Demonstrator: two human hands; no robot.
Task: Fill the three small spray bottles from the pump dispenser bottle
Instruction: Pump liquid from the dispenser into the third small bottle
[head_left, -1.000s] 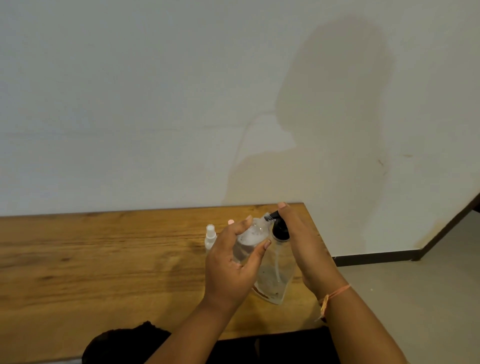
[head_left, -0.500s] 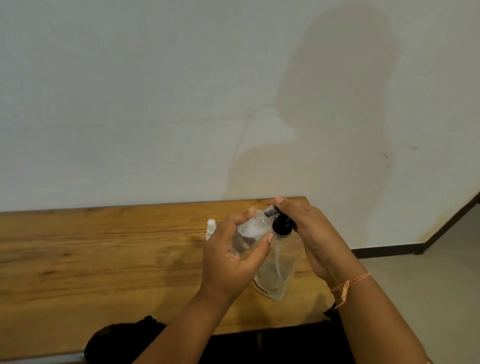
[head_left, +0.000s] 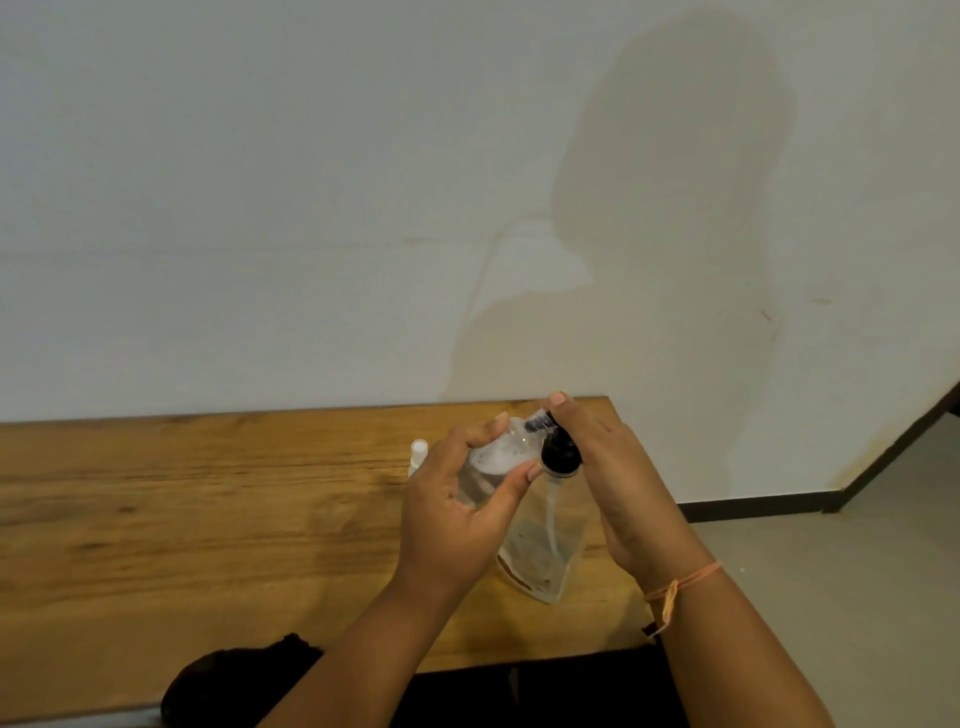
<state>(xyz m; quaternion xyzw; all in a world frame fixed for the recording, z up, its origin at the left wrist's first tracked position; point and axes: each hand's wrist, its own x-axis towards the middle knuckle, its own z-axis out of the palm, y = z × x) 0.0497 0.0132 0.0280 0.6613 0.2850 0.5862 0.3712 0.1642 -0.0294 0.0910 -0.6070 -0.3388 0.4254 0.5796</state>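
Gripping a small clear spray bottle (head_left: 496, 460) between curled fingers and thumb, a person's left hand (head_left: 457, 504) holds it tilted above a wooden table (head_left: 208, 519), with the bottle's top close beside the black pump head (head_left: 560, 453) of a clear pump bottle (head_left: 545, 556). The right hand (head_left: 613, 488) curls around that pump head, forefinger laid over the top. The pump bottle leans between both hands, near the table's right end. A second spray bottle (head_left: 418, 450), white-capped, stands behind the left hand, partly hidden. An orange thread (head_left: 685, 582) circles the right wrist.
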